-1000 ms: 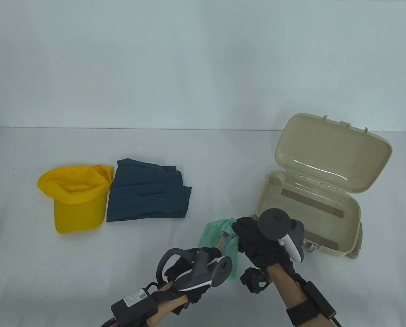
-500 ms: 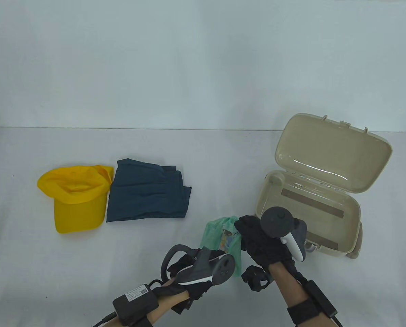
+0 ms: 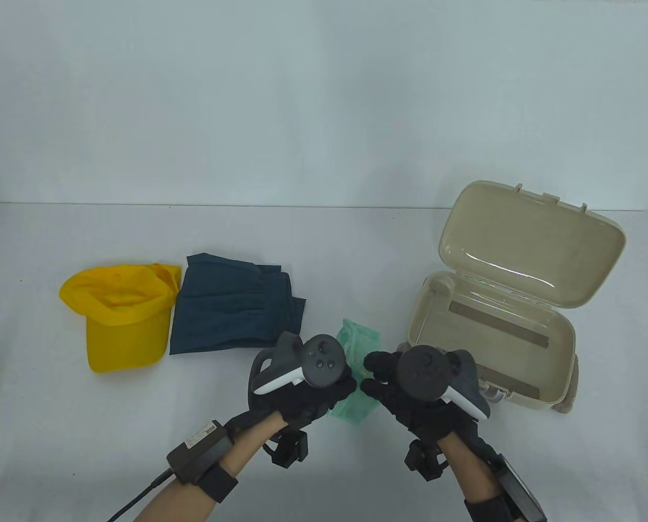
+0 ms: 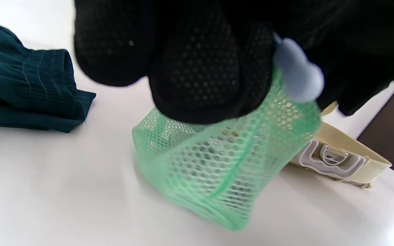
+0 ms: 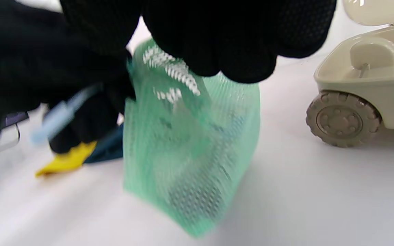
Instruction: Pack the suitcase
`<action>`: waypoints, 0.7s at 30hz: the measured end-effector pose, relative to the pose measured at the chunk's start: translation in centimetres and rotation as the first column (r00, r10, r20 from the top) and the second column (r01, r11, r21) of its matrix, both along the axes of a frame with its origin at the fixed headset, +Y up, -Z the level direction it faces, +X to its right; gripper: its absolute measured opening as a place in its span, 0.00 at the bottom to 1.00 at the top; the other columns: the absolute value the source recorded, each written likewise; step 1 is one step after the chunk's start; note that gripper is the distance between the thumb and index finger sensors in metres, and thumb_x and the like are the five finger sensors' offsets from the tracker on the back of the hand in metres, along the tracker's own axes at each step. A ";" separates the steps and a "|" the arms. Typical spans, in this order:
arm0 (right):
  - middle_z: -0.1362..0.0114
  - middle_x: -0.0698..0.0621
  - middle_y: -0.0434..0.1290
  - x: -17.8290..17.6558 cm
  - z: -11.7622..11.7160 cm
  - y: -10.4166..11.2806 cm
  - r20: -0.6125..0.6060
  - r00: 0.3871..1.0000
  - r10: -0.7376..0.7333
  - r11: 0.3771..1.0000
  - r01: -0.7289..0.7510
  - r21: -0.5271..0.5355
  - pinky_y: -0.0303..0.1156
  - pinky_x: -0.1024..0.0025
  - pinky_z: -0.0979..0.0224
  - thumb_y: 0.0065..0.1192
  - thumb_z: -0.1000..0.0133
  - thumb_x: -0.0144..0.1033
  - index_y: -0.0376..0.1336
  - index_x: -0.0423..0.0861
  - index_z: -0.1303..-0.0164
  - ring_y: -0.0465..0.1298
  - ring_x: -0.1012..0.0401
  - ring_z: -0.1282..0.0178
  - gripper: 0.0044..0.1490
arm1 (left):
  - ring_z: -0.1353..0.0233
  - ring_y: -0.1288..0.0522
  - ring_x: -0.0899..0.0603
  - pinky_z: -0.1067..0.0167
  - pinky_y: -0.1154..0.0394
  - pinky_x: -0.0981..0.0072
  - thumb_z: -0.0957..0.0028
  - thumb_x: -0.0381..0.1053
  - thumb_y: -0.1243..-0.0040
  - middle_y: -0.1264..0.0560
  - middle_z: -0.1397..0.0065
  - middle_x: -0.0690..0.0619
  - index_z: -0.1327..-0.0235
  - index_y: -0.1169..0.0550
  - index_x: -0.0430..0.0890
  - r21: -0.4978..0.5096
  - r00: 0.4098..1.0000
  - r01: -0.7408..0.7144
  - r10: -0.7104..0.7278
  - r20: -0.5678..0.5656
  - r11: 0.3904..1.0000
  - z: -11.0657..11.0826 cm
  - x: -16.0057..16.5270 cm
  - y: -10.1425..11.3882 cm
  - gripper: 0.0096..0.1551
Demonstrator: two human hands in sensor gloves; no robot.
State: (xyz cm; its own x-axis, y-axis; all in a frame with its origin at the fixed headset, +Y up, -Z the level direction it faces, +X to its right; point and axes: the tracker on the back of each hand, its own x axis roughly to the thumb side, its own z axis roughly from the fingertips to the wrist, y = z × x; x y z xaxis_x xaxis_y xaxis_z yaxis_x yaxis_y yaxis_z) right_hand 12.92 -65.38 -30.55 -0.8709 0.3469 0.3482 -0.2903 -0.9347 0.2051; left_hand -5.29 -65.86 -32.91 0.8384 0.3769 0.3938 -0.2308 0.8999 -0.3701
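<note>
You are holding the green mesh bag (image 3: 356, 375) between both hands, near the counter's (image 3: 85, 435) front edge and just left of the open suitcase (image 3: 498, 331). Your left hand (image 3: 302, 389) is pinching the bag's upper edge from the left, fingers (image 4: 197, 68) curled over the mesh. Your right hand (image 3: 411, 391) is gripping the same edge from the right, fingers (image 5: 238, 41) folded over it. The bag is hanging below the fingers, its lower end close to the counter. The yellow cap (image 3: 118, 315) and the folded dark blue garment (image 3: 231, 312) are lying side by side to the left, well apart from the suitcase.
</note>
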 end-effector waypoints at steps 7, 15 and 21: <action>0.35 0.48 0.77 -2.3 0.9 -1.5 0.083 0.990 0.113 0.977 -0.126 0.172 0.76 0.57 0.38 0.58 0.47 0.57 0.64 0.46 0.31 0.80 0.53 0.40 0.39 | 0.65 0.14 0.53 0.59 0.17 0.63 0.44 0.57 0.44 0.14 0.57 0.55 0.49 0.18 0.39 -0.105 0.996 -0.076 0.080 0.034 0.992 -0.9 0.4 0.5 0.25; 0.46 0.53 0.82 -2.9 1.2 -1.8 0.136 0.985 0.111 0.958 -0.142 0.250 0.79 0.64 0.44 0.63 0.49 0.54 0.71 0.47 0.43 0.83 0.59 0.50 0.31 | 0.62 0.13 0.54 0.57 0.17 0.63 0.46 0.56 0.44 0.14 0.55 0.57 0.45 0.18 0.45 0.140 0.964 0.248 -0.259 0.063 0.959 -0.6 1.6 2.2 0.24; 0.48 0.54 0.82 -3.2 1.6 -1.5 0.152 0.976 0.153 0.927 -0.195 0.320 0.79 0.65 0.45 0.62 0.49 0.54 0.72 0.46 0.44 0.84 0.60 0.51 0.31 | 0.61 0.13 0.53 0.56 0.17 0.62 0.47 0.56 0.43 0.14 0.54 0.57 0.45 0.18 0.46 0.055 0.974 0.209 -0.213 0.084 0.976 -2.2 1.4 2.7 0.24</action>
State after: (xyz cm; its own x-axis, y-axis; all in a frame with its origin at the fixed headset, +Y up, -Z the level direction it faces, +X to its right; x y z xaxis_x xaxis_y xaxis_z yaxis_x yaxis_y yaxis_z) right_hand 9.71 -66.87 -28.99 -0.9502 0.0696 0.3038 -0.1202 -0.9812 -0.1510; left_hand -3.88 -63.16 -35.15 0.8581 0.1755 0.4826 -0.0023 0.9411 -0.3381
